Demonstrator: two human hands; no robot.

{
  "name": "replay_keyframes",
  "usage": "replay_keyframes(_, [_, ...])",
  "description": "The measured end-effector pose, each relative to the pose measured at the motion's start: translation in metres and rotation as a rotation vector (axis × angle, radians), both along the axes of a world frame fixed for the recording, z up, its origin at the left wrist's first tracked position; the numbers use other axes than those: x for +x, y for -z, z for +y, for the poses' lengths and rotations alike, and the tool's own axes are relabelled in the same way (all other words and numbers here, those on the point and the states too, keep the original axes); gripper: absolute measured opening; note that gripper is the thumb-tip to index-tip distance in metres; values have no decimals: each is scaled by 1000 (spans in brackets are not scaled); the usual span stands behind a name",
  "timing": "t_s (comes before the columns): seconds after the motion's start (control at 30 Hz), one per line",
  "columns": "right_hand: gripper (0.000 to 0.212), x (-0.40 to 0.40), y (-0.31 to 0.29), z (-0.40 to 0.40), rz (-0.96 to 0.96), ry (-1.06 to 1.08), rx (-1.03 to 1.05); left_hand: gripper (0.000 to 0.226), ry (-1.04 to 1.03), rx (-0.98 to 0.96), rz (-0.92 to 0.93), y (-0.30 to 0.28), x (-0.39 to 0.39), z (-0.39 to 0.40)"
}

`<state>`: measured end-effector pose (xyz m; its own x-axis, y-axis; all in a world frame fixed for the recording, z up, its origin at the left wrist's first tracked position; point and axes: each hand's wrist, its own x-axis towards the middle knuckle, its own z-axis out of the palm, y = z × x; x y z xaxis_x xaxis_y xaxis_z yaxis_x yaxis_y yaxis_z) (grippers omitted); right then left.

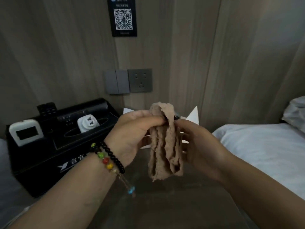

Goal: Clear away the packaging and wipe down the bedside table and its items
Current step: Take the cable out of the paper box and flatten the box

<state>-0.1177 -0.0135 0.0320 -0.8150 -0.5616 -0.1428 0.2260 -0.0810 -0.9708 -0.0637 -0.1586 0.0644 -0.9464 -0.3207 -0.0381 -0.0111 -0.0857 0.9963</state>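
A brown cloth point(165, 142) hangs bunched in folds above the bedside table point(156, 204). My left hand point(133, 133), with bead bracelets on the wrist, grips the cloth near its top, fingers curled round it. My right hand point(196, 142) holds the cloth's right side, though its fingertips are hidden behind the folds. White paper packaging point(193, 114) lies on the table behind the hands, mostly hidden. A black organiser box point(41, 162) stands on the table's left part.
The box holds a white remote point(24, 132), a white plug adapter point(88, 123) and dark remotes point(47, 108). Wall switches point(117, 81) and a socket point(140, 80) sit behind. A white bed point(264, 151) with a pillow point(295, 111) borders the right.
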Motion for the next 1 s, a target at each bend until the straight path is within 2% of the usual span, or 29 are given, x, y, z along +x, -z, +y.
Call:
replay_keyframes(0.17, [48,8,-10,-2,70,-115,-74,21,-43,66,-25,-17,4,-6])
replay_keyframes(0.33, [49,57,-4,10,115,-149,-144,36,-11,72,40,-19,60,6])
replay_keyframes(0.43, [31,87,-1,26,45,-127,-196,26,-28,117,62,-19,103,11])
replay_keyframes(0.53, [27,108,0,48,-35,-80,-194,24,-119,78,50,-14,134,21])
replay_keyframes(0.7, [30,132,-3,87,-69,-70,-231,19,-191,7,22,8,162,54])
replay_keyframes(0.9, [40,160,25,121,-302,-148,-198,24,-62,160,24,29,180,84])
replay_keyframes(1.0, [41,170,47,125,-339,-160,-188,20,-26,137,-7,43,181,89])
